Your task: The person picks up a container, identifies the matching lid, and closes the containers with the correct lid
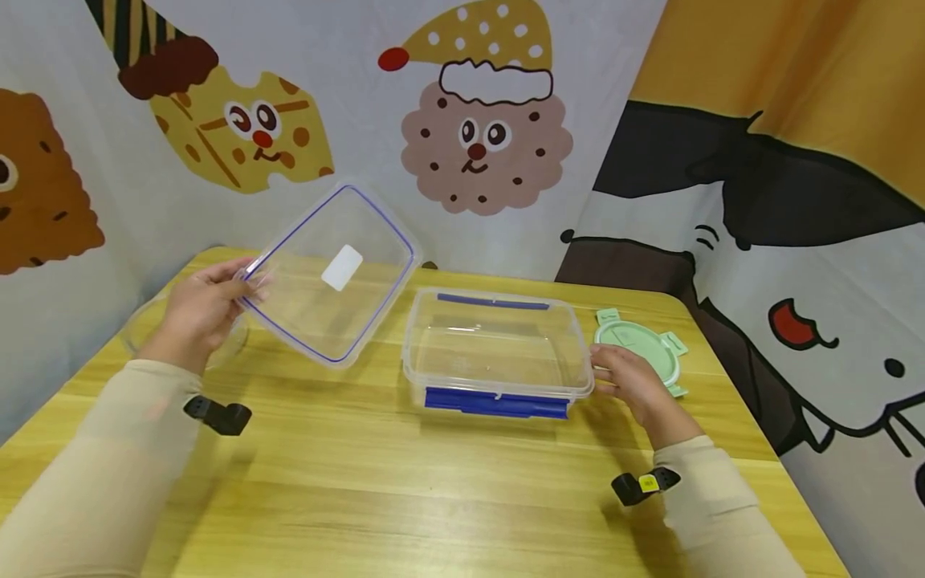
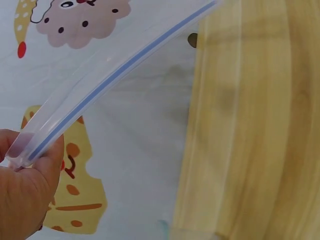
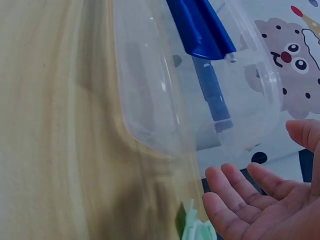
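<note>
My left hand point(image 1: 197, 311) pinches one corner of a clear plastic lid point(image 1: 307, 301) between thumb and fingers. The lid is raised and tilted over the table's left half, with a blue seal round its edge and a white label point(image 1: 343, 267) on it. Right of it stands a clear rectangular food container point(image 1: 491, 353), uncovered, with blue clip latches point(image 1: 499, 402) on its long sides. Nothing is visible inside it. Beside the container's right end is my right hand point(image 1: 634, 385); in the right wrist view its fingers point(image 3: 232, 212) are loosely extended and hold nothing.
A pale green round lid point(image 1: 643, 349) with side tabs lies on the wooden table point(image 1: 405, 498), behind my right hand. Partly hidden by my left hand is a clear round bowl point(image 1: 230, 345). A printed cloth point(image 1: 491, 249) hangs along the table's back edge.
</note>
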A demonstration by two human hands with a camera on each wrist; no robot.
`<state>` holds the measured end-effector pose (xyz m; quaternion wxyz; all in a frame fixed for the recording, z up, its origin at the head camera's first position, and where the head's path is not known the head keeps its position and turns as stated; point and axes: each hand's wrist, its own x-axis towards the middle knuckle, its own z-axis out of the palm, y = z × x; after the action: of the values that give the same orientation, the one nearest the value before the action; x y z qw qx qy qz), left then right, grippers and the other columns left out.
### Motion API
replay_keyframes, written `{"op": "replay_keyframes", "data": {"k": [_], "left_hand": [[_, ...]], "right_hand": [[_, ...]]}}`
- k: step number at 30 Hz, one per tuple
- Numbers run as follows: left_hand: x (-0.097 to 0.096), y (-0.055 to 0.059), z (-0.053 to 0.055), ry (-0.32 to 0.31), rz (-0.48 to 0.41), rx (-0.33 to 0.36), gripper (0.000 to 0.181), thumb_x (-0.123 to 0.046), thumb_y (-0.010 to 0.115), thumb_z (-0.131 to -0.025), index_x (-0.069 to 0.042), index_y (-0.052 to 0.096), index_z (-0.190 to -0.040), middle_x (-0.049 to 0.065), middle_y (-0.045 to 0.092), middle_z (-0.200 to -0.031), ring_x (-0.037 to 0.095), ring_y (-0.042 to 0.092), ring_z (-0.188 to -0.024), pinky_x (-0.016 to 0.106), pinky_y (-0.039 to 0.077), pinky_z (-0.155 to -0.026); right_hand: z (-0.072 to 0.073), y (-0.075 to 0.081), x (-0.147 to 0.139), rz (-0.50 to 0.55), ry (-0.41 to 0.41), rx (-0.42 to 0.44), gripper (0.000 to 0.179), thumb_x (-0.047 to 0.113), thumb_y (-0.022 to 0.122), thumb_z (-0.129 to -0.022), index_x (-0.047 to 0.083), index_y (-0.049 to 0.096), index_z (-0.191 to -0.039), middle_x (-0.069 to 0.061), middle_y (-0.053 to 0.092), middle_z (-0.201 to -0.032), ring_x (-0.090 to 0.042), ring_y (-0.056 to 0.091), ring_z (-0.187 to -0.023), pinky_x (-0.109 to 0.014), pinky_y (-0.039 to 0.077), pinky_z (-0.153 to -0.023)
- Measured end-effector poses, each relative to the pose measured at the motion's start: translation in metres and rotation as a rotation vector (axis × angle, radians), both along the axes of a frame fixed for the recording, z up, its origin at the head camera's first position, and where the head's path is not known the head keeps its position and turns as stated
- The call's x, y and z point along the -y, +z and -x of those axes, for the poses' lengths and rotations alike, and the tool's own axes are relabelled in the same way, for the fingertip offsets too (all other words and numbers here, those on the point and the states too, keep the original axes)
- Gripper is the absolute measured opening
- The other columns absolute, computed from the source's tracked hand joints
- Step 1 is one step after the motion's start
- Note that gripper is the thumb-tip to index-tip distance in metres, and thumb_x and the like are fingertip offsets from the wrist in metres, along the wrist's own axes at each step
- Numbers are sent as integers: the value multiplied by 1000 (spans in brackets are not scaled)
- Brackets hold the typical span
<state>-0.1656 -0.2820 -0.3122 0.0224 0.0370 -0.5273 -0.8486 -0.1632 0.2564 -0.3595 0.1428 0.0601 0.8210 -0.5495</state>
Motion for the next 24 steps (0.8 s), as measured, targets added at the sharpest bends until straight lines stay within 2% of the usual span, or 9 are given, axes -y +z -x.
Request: {"op": "replay_keyframes", "data": {"k": [2,6,13,20,24], "left_hand": [[0,4,0,-6,6,-17,28,11,56,-90,-11,72,-95,-1,69,-93,10,71,-81,21,56,-64],[-1,11,0,5,19,-33,29,13,57,-89,-10,73,-95,-1,66,-97,11,71,-82,21,57,-65],[-1,26,-4,37,86,-52,30,11,59,-88,-14,73,-97,-2,64,-103,9,71,-84,19,56,-70],[-7,35,-4,20,74,-75,30,11,60,-88,-13,73,-100,5,51,-121,12,71,-88,20,57,-75],[-14,39,-4,7,28,-77,33,16,58,-86,-11,73,-98,4,58,-112,14,72,-84,21,58,-72]], "right_hand": [[0,4,-2,-12,-1,2,64,37,37,-102,-3,24,-150,-26,32,-150,-39,37,-135,-46,39,-106],[1,10,-5,-31,7,-17,63,38,37,-103,-3,25,-150,-26,34,-150,-38,38,-135,-46,38,-107],[1,19,-8,-58,11,-49,61,38,35,-104,-3,26,-149,-26,35,-149,-37,39,-134,-49,36,-110],[1,28,-9,-83,30,-78,62,37,34,-104,-2,23,-150,-25,35,-149,-35,40,-134,-46,39,-107],[1,34,-9,-84,31,-93,61,36,34,-105,-2,21,-151,-24,35,-149,-36,39,-135,-48,37,-109]]}}
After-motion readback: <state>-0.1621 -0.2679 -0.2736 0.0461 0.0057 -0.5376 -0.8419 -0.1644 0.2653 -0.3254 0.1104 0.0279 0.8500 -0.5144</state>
